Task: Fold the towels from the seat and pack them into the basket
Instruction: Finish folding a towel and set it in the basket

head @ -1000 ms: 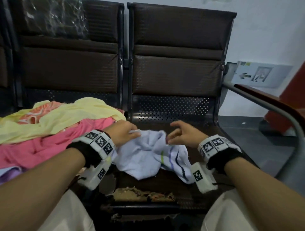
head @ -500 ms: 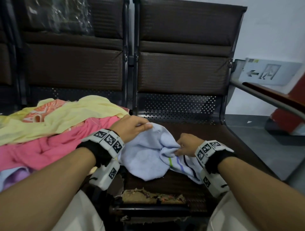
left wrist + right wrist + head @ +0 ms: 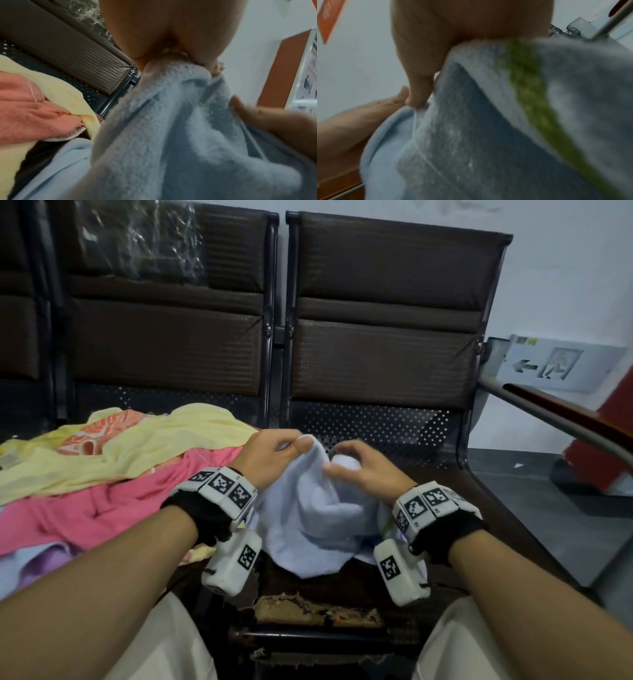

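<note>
On the left seat (image 3: 164, 419) a heap of unfolded cloths is seen: a yellow towel (image 3: 164, 440) draped over a pink towel (image 3: 113, 501), with a patterned orange piece (image 3: 99, 436) at the far edge and a lilac cloth (image 3: 51, 556) at the near one. None of these is folded, and no basket is in view, so the task is judged to be at an early stage, with most of the folding and all of the packing left.

Further right, a pale blue towel (image 3: 315, 508) is held bunched above the right seat (image 3: 479, 508), its lower edge hanging toward the torn front padding (image 3: 318, 607). Its upper edge is pinched by the left hand (image 3: 274, 457), thumb against fingers, and a neighbouring part of that edge is gripped by the right hand (image 3: 363, 470), fingers curled round the cloth. The step in hand is judged to be finding the corners for a first fold.

The pinch itself is shown from below only in the left wrist view. A green stripe (image 3: 530, 108) across the towel is shown plainly only in the right wrist view; from the head camera it is nearly hidden behind the right wristband (image 3: 428, 505).
</note>
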Action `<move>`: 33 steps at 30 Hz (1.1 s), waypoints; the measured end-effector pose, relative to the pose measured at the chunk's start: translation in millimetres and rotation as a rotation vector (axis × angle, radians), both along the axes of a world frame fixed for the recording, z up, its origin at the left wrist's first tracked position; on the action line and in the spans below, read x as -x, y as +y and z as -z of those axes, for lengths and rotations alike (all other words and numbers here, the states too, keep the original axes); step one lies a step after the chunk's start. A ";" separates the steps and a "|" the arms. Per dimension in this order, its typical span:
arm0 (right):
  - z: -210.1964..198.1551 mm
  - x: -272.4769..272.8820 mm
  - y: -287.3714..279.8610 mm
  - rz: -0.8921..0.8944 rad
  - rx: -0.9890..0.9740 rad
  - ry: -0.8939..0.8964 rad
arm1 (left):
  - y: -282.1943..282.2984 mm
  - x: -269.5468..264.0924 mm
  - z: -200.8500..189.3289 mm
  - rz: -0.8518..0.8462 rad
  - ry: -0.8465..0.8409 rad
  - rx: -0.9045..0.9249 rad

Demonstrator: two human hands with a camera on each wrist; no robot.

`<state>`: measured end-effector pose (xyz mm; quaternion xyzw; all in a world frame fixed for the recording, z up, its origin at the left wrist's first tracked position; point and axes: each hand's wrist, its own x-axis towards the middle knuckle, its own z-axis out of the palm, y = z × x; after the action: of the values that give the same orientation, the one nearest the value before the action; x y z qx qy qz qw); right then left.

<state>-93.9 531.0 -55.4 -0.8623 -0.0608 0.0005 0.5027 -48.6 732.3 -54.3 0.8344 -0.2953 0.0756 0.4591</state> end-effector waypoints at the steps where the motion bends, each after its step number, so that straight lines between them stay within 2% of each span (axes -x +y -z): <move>1: 2.1 0.8 1.7 -0.086 0.062 0.050 | -1.0 1.4 -1.2 0.032 0.037 0.043; 3: -0.9 3.3 1.9 -0.174 0.055 0.100 | -2.2 1.2 -1.2 0.054 0.072 0.093; 4: -3.3 3.7 1.6 -0.158 -0.071 0.126 | -2.0 1.0 -1.0 0.053 0.080 0.102; 6: -10.7 1.3 -0.9 -0.050 -0.362 0.104 | -0.1 -0.5 0.5 0.056 0.115 0.124; 8: -19.0 -5.9 -7.4 0.122 -0.498 0.001 | 2.8 -3.4 2.9 0.091 0.184 0.113; 10: -25.9 -10.3 -13.9 0.249 -0.586 -0.064 | 4.8 -5.5 7.2 0.152 0.230 -0.003; 12: -29.3 -12.3 -19.6 0.299 -0.673 -0.097 | 5.1 -5.3 13.2 0.194 0.203 -0.245; 16: -33.3 -12.7 -28.7 0.433 -0.670 -0.196 | 6.4 -5.6 21.5 0.120 0.194 -0.681; 19: -28.4 -14.7 -35.3 0.541 -0.585 -0.254 | 12.0 -7.7 17.9 -0.053 0.169 -0.835; 22: -24.3 -14.8 -37.8 0.644 -0.527 -0.275 | 16.7 -7.2 8.3 -0.214 0.135 -0.907; 24: -21.7 -15.1 -37.5 0.675 -0.494 -0.282 | 14.9 -5.8 0.0 -0.209 0.122 -0.839; 27: -17.1 -17.4 -34.1 0.681 -0.449 -0.233 | 4.3 3.2 -17.5 -0.125 0.138 -0.482; 29: -13.8 -18.2 -28.0 0.598 -0.457 -0.162 | -3.9 9.5 -27.4 -0.077 0.290 -0.071; 31: -10.8 -17.3 -21.2 0.471 -0.406 -0.060 | -8.6 12.1 -33.9 -0.074 0.535 0.295; 33: -4.3 -17.2 -17.3 0.354 -0.246 0.039 | -7.7 11.6 -36.5 -0.127 0.714 0.461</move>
<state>-76.7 513.6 -51.1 -0.7915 0.1017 -0.0785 0.5975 -60.2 724.6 -17.8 0.7004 -0.0415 -0.1257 0.7014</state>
